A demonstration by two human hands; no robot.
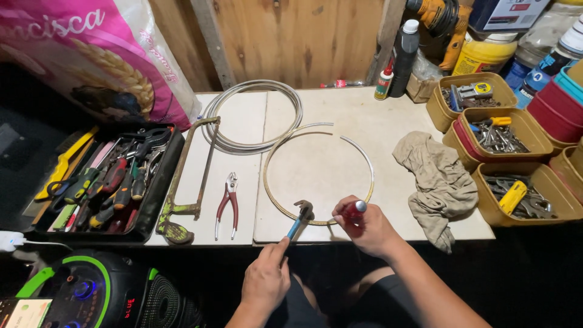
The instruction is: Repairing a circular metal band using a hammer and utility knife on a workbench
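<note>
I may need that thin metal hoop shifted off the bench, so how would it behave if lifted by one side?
The thin metal hoop looks slender and has an open gap at its top, so it would probably flex and sag rather than stay round. It likely weighs little for its span. Lying flat, it should slide, not roll. The right hand and a hammer sit at its near edge.

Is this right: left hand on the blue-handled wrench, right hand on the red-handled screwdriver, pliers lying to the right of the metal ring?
Not quite. The head view shows the red-handled pliers lying to the left of the metal ring, beside the hacksaw. The rest holds: left hand on the wrench, right hand on the screwdriver.
</note>
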